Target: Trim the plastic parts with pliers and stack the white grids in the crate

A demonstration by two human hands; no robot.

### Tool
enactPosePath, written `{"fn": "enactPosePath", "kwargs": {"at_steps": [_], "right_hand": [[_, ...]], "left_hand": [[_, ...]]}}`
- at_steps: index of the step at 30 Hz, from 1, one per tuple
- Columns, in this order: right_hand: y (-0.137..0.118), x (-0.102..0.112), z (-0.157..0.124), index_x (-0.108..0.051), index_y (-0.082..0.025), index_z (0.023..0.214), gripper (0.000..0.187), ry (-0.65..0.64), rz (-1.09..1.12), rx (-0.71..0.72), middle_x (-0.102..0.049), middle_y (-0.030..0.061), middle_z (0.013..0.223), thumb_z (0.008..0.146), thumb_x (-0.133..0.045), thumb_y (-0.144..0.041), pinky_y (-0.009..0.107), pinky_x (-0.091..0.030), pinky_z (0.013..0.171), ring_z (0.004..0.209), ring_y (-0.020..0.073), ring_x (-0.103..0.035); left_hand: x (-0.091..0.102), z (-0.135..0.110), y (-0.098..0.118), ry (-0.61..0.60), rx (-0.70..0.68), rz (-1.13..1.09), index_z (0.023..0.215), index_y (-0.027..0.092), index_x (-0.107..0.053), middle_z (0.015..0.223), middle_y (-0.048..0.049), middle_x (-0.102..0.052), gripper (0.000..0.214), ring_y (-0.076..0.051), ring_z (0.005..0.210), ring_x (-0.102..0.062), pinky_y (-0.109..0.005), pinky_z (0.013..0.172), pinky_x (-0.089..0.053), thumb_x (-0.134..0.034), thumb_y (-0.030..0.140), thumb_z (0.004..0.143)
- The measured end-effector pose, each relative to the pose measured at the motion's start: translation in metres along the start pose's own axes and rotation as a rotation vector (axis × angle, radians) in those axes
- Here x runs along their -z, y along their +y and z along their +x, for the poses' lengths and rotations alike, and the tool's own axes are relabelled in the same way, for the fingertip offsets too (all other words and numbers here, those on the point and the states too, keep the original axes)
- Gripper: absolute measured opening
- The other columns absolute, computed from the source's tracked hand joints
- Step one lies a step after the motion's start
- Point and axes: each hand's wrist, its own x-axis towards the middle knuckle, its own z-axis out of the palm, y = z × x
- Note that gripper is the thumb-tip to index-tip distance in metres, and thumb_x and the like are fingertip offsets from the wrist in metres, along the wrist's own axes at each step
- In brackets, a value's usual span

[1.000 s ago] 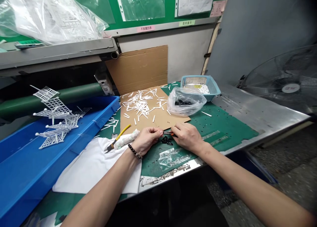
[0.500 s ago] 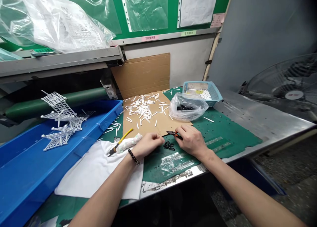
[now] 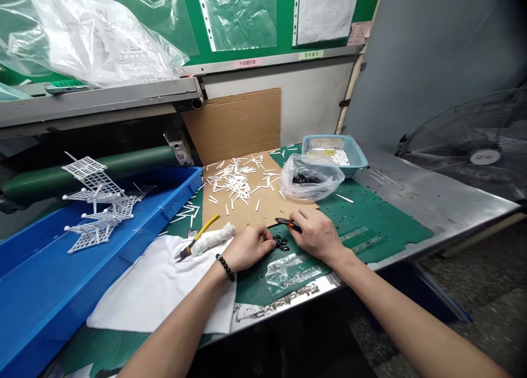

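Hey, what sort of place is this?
Most likely a factory trimming bench for moulded plastic parts: a blue bin holds white lattice mouldings, white offcuts lie scattered on cardboard, and the right hand holds small cutters beside a few black pieces.

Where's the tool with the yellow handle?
In the head view, the yellow-handled cutters lie just left of the left hand, at the white cloth's far edge.

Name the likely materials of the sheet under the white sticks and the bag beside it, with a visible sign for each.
Sheet: probably cardboard, matt brown, creased where it bends upward. Bag: thin clear plastic film, glossy and wrinkled, dark pieces visible through it.
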Motion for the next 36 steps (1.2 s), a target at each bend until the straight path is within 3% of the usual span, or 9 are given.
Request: {"fn": "enactPosePath", "kwargs": {"at_steps": [19,21,26,28,36], "right_hand": [[0.000,0.000,0.000,-0.056,-0.019,0.084,0.009,-0.016,0.016,-0.006,-0.056,0.0048,0.081,0.088,-0.054,-0.026,0.030,-0.034,0.073,0.079,0.0211,-0.050],[0.000,0.000,0.001,-0.057,-0.019,0.084,0.009,-0.011,0.018,-0.005,-0.056,0.0048,0.081,0.088,-0.054,-0.026,0.030,-0.034,0.072,0.078,0.0210,-0.050],[0.000,0.000,0.000,-0.056,-0.019,0.082,0.010,-0.010,0.023,-0.002,-0.056,0.0044,0.079,0.088,-0.053,-0.026,0.030,-0.033,0.071,0.076,0.0204,-0.050],[0.000,0.001,0.000,-0.056,-0.019,0.082,0.010,-0.013,0.025,-0.001,-0.055,0.0041,0.079,0.088,-0.053,-0.026,0.030,-0.033,0.070,0.076,0.0203,-0.050],[-0.002,0.005,0.002,-0.059,-0.017,0.092,0.011,-0.020,0.049,0.037,-0.056,0.0074,0.087,0.086,-0.056,-0.026,0.033,-0.036,0.076,0.083,0.0236,-0.049]], "left_hand": [[0.010,-0.002,0.007,0.009,0.001,-0.126,0.072,0.017,-0.058,0.064,0.0010,-0.056,0.032,-0.013,0.060,-0.047,-0.025,0.055,-0.031,-0.050,0.047,0.083],[0.009,-0.001,0.005,0.004,0.016,-0.252,0.071,0.017,-0.056,0.062,0.0012,-0.054,0.033,-0.011,0.057,-0.044,-0.024,0.054,-0.030,-0.050,0.047,0.083],[0.009,0.001,0.006,-0.033,0.149,-0.901,0.073,0.016,-0.050,0.074,-0.0022,-0.063,0.021,-0.005,0.051,-0.037,-0.020,0.048,-0.024,-0.063,0.032,0.076],[0.010,0.001,0.006,-0.026,0.164,-1.061,0.072,0.015,-0.051,0.076,-0.0026,-0.063,0.021,-0.003,0.051,-0.038,-0.018,0.048,-0.024,-0.069,0.026,0.072],[0.006,0.002,0.002,-0.106,0.169,-1.147,0.073,0.012,-0.059,0.072,-0.0012,-0.058,0.028,-0.002,0.053,-0.041,-0.015,0.048,-0.029,-0.074,0.035,0.074]]}}
